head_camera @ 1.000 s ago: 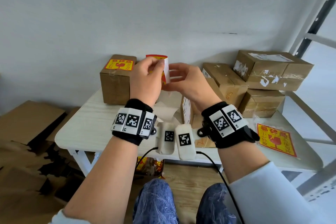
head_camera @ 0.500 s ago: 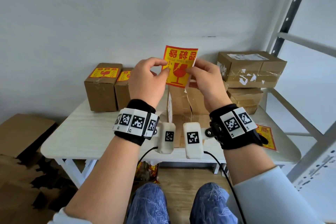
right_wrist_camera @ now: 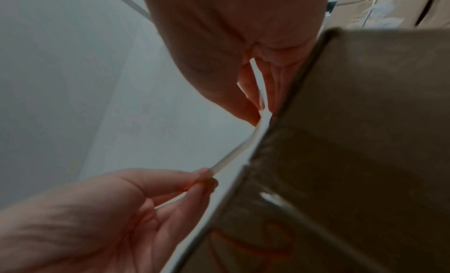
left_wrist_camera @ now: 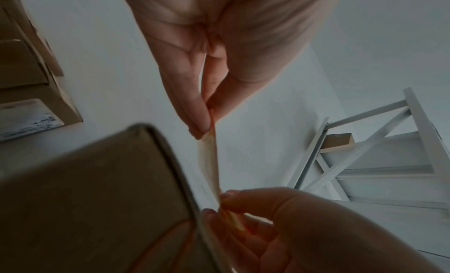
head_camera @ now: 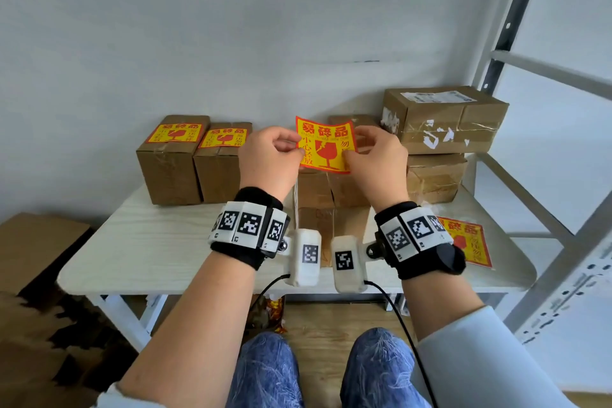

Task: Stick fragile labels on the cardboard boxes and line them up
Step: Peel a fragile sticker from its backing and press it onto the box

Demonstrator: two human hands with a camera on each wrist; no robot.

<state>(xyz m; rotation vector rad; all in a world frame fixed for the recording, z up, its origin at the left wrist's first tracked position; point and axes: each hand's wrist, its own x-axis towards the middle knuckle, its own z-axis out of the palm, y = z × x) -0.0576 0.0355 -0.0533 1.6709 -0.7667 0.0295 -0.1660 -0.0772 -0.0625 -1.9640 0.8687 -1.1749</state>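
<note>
A yellow and red fragile label is stretched flat, facing me, between both hands. My left hand pinches its left edge and my right hand pinches its right edge. It hangs above an unlabelled cardboard box at the table's middle. In the left wrist view the label shows edge-on beside that box; the right wrist view shows the same label and box. Two labelled boxes stand side by side at the back left.
Larger taped boxes are stacked at the back right of the white table. Spare label sheets lie on its right side. A metal shelf frame stands to the right, flattened cardboard to the left.
The label, seen edge-on a second ago, has been turned to face me and spread between both hands. It now hangs a little lower over the box.
</note>
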